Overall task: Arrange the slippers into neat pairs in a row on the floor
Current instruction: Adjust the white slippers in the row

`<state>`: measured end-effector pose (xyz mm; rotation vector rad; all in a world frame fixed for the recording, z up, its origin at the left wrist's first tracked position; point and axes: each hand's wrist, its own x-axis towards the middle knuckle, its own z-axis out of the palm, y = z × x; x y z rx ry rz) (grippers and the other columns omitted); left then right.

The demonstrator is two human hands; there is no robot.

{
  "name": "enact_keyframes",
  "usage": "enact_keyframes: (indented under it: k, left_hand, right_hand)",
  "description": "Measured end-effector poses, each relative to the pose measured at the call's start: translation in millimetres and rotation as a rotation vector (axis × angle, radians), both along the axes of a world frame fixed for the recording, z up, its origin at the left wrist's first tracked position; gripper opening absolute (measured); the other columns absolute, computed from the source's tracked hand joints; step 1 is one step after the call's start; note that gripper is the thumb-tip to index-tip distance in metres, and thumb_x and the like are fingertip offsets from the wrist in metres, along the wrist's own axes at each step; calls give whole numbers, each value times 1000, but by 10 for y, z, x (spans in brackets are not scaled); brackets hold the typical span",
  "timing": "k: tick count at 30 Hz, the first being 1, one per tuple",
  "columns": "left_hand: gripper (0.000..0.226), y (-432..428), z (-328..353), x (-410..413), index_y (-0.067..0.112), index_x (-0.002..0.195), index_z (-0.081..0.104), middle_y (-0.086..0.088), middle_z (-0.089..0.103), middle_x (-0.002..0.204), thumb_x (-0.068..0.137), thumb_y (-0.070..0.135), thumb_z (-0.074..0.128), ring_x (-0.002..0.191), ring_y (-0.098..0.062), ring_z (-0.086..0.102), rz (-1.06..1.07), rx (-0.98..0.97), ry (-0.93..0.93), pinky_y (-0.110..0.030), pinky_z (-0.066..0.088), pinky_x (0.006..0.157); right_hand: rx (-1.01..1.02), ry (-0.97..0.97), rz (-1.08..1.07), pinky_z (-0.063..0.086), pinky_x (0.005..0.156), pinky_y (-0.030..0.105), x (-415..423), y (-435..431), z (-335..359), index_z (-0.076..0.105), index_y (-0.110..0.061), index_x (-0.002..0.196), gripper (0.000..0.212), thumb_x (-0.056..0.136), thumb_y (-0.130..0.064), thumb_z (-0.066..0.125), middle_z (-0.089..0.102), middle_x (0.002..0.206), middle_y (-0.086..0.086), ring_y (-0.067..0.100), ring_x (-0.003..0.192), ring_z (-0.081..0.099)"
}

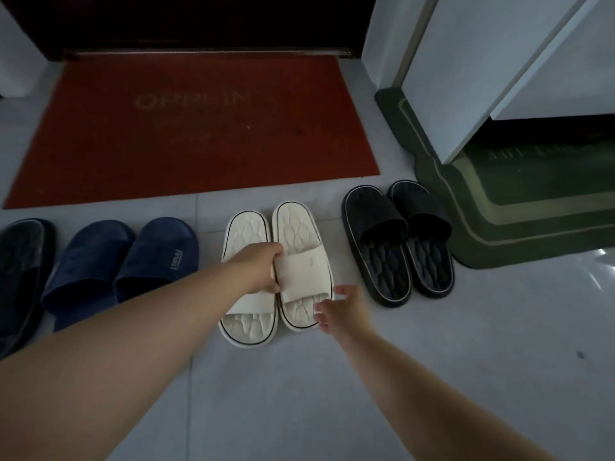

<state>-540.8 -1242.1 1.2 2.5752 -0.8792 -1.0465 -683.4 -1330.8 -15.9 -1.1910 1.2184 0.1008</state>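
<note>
Two white slippers lie side by side in the middle of the grey floor, the left one (248,314) a little nearer me than the right one (301,234). My left hand (258,267) grips the inner edge of the right white slipper's strap, between the two. My right hand (342,309) is open, fingers spread, at the toe end of that same slipper, touching or just off its rim. A black pair (396,241) stands to the right. A navy pair (123,257) stands to the left, and a single dark slipper (20,271) lies at the far left edge.
A red doormat (199,128) lies beyond the row, before a dark door. A dark green mat (499,221) sits at the right under a white cabinet (482,78). Grey tile floor (299,394) stretches toward me.
</note>
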Motion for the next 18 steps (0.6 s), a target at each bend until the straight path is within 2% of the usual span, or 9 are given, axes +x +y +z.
enact_keyframes:
  k: [3,6,8,9,11,13,15,16,18]
  left_hand:
    - [48,-9,-20,-63,15,107,53,-3,58,106,66,17,79,97,-21,54,160,-127,11,-27,41,74]
    - [40,-128,141,-73,15,100,50,1,57,91,70,16,77,91,-20,55,635,-397,151,-30,44,73]
    - [22,-241,302,-29,11,96,52,-1,61,94,80,5,66,85,-20,59,903,-600,430,-37,50,78]
    - [16,-303,386,-7,10,93,53,-5,62,95,84,-3,57,81,-19,60,1004,-698,593,-42,51,82]
    - [20,-402,504,9,4,95,54,-12,60,95,88,-11,43,80,-20,60,1155,-819,811,-43,50,89]
    - [26,-455,533,-49,-6,111,51,-18,56,104,90,-13,36,98,-28,60,1262,-849,908,-43,47,88]
    - [31,-436,459,-167,-9,119,45,-23,55,105,91,-13,31,108,-35,58,1293,-801,971,-44,46,87]
    - [29,-389,414,-238,-7,116,45,-22,57,100,91,-12,31,100,-35,60,1264,-737,979,-42,47,85]
    - [23,-277,308,-358,1,108,48,-14,56,84,90,-8,37,74,-24,57,1143,-569,950,-34,49,73]
  right_hand:
    - [-123,-21,67,37,52,22,-2,44,37,40,-15,116,38,81,-4,50,54,77,3,15,62,51]
    - [-383,-96,323,37,54,23,34,-72,186,37,-21,121,41,84,-16,53,50,71,-8,7,59,46]
    - [-536,-167,392,41,62,26,100,-201,312,35,-24,124,48,82,-24,58,49,79,-7,11,65,49]
    - [-581,-189,422,44,69,29,142,-263,367,34,-28,126,53,79,-29,60,47,91,-3,15,76,51]
    - [-619,-169,509,48,85,38,239,-374,420,29,-36,130,63,77,-39,63,37,114,1,22,101,48]
    - [-638,-125,599,49,87,39,333,-483,403,24,-38,136,71,77,-41,63,31,127,5,25,106,47]
    - [-644,-87,703,50,75,31,396,-579,355,26,-33,139,67,82,-33,60,31,132,8,24,95,53]
    - [-662,-72,795,49,77,31,412,-614,308,29,-29,139,62,84,-27,57,33,135,10,26,98,54]
    - [-715,-61,984,42,99,35,412,-648,180,36,-25,138,55,87,-16,51,35,142,9,28,123,44]
